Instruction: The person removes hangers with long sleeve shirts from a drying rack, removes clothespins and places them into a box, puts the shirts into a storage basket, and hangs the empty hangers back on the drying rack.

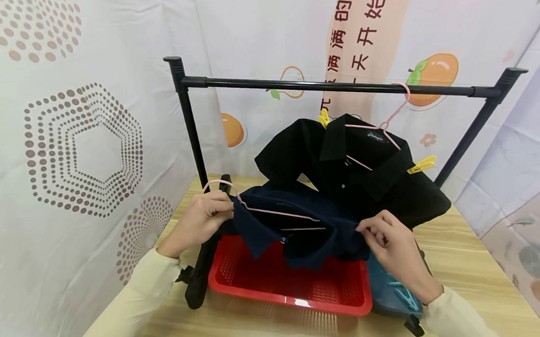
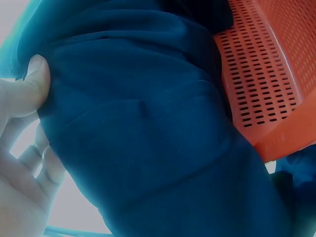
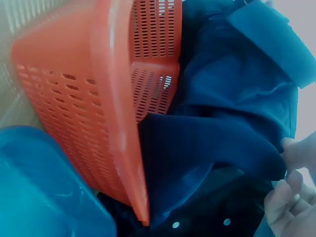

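A navy collared shirt (image 1: 269, 240) is stretched above the red basket, with a pink hanger (image 1: 277, 211) inside its neck opening. My left hand (image 1: 208, 217) pinches the shirt's left shoulder near the hanger's hook; in the left wrist view its thumb (image 2: 37, 84) presses on the cloth edge. At the other shoulder, my right hand (image 1: 388, 241) pinches the cloth between thumb and fingers, as the right wrist view also shows. The hanger's lower part is hidden in the shirt.
A black shirt (image 1: 296, 152) hangs from the black rack's bar (image 1: 293, 85) on a pink hanger, with yellow clips (image 1: 421, 164) at its shoulders. The red basket (image 1: 286, 299) stands below. Beside it is a blue basin (image 1: 391, 304) holding blue clips (image 1: 405, 299).
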Demonstrator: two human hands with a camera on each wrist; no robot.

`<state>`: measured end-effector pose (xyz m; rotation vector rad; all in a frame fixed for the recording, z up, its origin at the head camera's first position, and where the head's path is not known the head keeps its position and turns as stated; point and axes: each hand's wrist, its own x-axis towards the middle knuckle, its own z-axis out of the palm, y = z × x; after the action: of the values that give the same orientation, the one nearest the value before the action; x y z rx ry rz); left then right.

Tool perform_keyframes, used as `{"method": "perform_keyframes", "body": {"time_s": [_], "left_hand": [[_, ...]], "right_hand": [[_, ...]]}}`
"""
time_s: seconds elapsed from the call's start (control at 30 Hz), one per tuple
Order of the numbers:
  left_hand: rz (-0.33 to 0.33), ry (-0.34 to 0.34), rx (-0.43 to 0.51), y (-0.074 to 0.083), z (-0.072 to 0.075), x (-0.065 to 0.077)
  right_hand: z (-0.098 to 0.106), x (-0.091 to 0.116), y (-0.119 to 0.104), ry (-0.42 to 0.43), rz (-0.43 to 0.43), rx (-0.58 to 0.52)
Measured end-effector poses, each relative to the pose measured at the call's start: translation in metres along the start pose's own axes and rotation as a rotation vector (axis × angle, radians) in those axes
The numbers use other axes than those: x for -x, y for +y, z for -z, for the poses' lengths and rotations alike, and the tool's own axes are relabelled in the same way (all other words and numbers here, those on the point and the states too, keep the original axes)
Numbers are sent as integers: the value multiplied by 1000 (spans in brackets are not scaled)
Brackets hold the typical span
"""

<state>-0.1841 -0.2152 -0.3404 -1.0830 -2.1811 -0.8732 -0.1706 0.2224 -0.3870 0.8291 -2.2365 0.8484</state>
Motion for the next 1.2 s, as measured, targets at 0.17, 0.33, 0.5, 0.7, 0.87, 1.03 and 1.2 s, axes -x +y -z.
{"method": "perform_keyframes", "body": {"time_s": [0.17,0.33,0.5,0.7,0.87,1.03,1.2], "left_hand": [[-32,0,-10,-1,0,0],[-88,-6,-17,2,-1,-1],[-113,10,-1,3,-2,-2],[-126,48,21,-1,-1,-2],[-121,43,36,-2,1,-4],[-105,37,23,0,0,-3],[-86,32,24,2,-5,-2]], "right_hand": [[-7,-3,-6,-26,35,-20],[-11,-5,-8,-12,-8,27],[-6,-6,-7,-13,-97,-113],[2,-10,-7,-111,-331,-538],[4,-12,-2,-158,-473,-886],[1,-12,1,-202,-574,-1073],[-5,-14,1,-219,-735,-1212]]}}
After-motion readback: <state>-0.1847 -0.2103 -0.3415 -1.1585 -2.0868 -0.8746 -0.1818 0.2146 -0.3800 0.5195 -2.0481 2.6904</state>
